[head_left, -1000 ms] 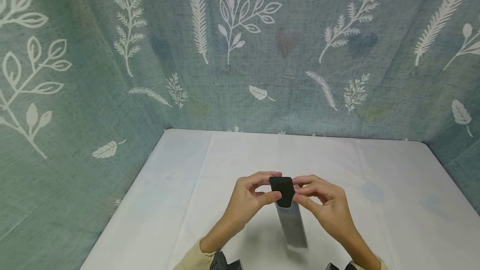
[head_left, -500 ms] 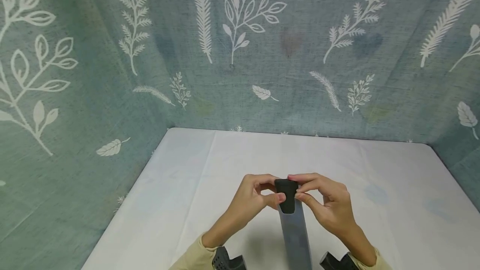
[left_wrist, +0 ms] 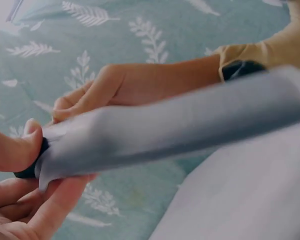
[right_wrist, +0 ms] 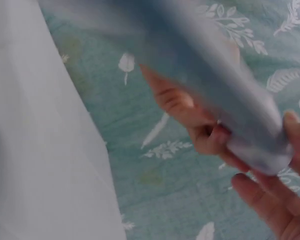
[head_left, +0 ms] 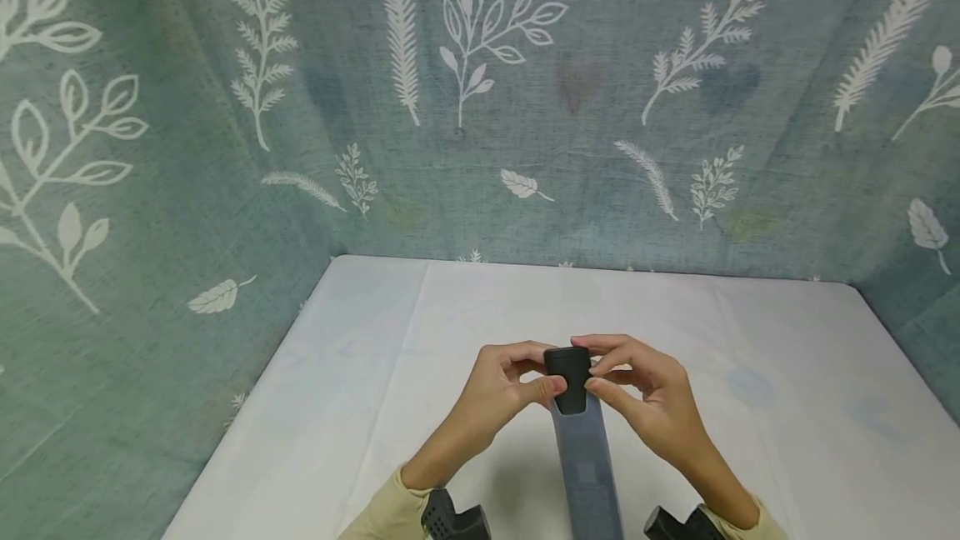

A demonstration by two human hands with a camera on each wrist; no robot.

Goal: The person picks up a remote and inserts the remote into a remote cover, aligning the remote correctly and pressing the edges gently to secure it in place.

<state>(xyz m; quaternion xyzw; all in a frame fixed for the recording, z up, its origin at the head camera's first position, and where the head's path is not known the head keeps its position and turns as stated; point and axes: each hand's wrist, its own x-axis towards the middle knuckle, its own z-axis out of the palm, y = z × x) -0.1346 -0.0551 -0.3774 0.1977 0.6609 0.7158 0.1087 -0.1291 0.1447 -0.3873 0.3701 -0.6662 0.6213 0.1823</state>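
Note:
A long, translucent grey-blue sleeve (head_left: pixel 588 465) hangs from a black tapered end piece (head_left: pixel 567 369) held between the two hands. The left hand (head_left: pixel 487 398) pinches the black piece at its left side, with the thumb across its front. On the other side, the right hand (head_left: pixel 660 402) pinches the right edge near the sleeve's mouth, its index finger reaching over the top. A loose lip of the sleeve (left_wrist: pixel 190 117) curls around the black piece in the left wrist view. What lies inside the sleeve cannot be told, and the right wrist view is blurred.
A white-covered table (head_left: pixel 420 323) lies beneath the hands. Green-blue curtain (head_left: pixel 450 182) with white leaf prints hangs behind it and along the sides. Dark wrist devices (head_left: pixel 453 515) sit near both sleeve cuffs.
The sleeve has swung so that its lower end now runs out of the bottom of the head view. The right index finger has moved onto the top of the black piece.

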